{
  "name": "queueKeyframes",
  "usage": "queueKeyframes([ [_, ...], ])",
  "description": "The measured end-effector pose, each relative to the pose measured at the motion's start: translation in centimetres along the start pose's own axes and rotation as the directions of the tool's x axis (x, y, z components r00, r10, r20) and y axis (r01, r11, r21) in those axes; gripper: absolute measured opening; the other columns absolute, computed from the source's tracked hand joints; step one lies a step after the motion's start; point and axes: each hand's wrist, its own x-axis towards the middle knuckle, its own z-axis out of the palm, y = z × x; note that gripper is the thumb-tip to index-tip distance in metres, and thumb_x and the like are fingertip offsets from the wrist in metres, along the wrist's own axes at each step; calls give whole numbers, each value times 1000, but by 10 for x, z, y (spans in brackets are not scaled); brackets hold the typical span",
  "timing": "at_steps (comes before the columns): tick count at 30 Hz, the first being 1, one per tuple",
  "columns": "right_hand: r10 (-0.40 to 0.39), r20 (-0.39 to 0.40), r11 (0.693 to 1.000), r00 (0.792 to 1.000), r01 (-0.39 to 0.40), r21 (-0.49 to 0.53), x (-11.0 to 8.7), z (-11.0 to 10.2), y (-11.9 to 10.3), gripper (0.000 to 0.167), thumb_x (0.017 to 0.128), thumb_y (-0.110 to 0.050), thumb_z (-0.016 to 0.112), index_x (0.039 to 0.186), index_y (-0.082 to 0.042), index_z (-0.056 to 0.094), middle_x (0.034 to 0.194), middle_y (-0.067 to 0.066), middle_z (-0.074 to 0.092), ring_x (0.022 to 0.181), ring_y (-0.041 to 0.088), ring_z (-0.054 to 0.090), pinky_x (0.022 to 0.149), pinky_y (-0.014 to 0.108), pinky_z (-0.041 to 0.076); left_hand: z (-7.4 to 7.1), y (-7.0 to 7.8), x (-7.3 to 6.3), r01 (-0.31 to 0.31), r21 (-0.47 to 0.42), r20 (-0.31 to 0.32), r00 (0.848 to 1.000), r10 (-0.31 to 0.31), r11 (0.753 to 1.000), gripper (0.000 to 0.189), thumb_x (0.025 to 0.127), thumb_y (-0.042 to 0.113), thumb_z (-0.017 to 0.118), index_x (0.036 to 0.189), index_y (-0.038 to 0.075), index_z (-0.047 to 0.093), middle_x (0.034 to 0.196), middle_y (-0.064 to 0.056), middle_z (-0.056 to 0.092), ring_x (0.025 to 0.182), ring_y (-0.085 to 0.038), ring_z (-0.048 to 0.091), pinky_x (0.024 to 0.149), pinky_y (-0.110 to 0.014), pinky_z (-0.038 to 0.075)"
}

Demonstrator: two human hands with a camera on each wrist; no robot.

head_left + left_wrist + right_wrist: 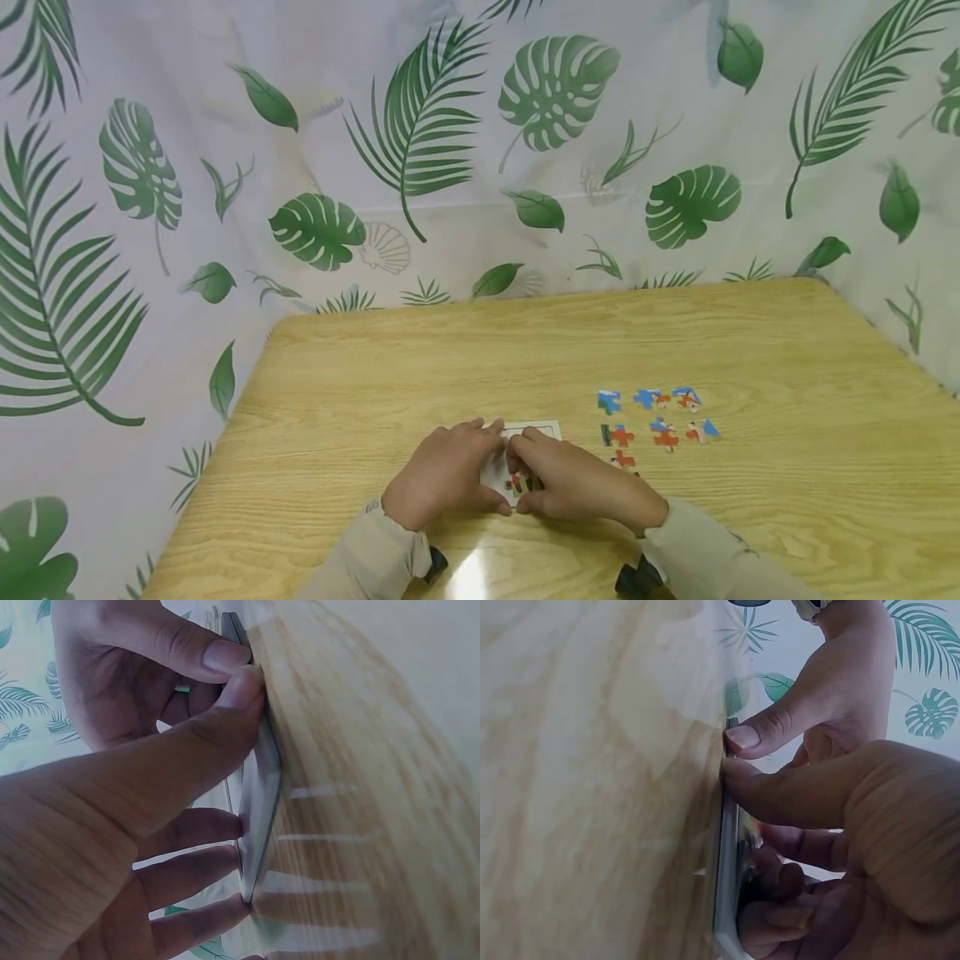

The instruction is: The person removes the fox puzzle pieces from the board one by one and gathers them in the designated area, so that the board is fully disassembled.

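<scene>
A small white jigsaw tray (551,429) lies on the table between the hands, with several coloured pieces (516,483) at its near end. My left hand (450,471) holds the tray by its left side, thumb at the near edge and fingers along the far part. Over the tray's right side, my right hand (566,479) has curled fingers down at a jigsaw piece, largely hidden by the hand. In the right wrist view, the right thumb (780,791) touches the tray's rim (727,885) close to the left thumb (769,727).
Loose jigsaw pieces (663,435) lie in rough rows right of the tray; some sit partly behind the right forearm. The wooden table (360,375) reaches back to a leaf-patterned cloth (450,250).
</scene>
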Motion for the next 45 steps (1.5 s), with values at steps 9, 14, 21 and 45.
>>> queueKeyframes([
  [9, -5, -38, 994, 999, 9, 109, -2, -3, 3, 33, 89, -14, 83, 103, -12, 53, 95, -1, 53, 80, 12, 50, 69, 27, 46, 1, 0, 0, 1, 3, 4, 1000, -1, 1000, 83, 74, 54, 89, 143, 16, 63, 152, -6, 54, 139, -31, 52, 101, -53, 51],
  [14, -29, -47, 981, 998, 37, 189, -2, -5, 6, 30, 92, -13, 80, 105, -10, 53, 96, 0, 57, 68, 9, 49, 62, 24, 44, 1, 0, 0, 0, 3, 3, 1000, 0, 1000, 82, 74, 55, 89, 141, 15, 64, 153, -6, 54, 139, -31, 52, 101, -53, 51],
  [21, -90, -97, 952, 991, 114, 284, -2, -3, 4, 23, 96, -9, 75, 111, -10, 58, 88, 0, 60, 57, 3, 46, 53, 22, 43, 1, 1, -3, -5, -12, -25, 1000, 5, 1000, 89, 72, 55, 90, 145, 14, 61, 150, -6, 56, 137, -31, 54, 100, -52, 52],
  [45, -34, -325, 999, 945, 24, -35, -91, -47, 63, 27, 86, -18, 84, 109, -11, 72, 95, -9, 60, 69, 4, 43, 57, 23, 42, 4, -1, 0, 4, -33, 4, 1000, -4, 999, 76, 72, 51, 91, 135, 16, 69, 154, -6, 52, 140, -32, 51, 104, -54, 48],
])
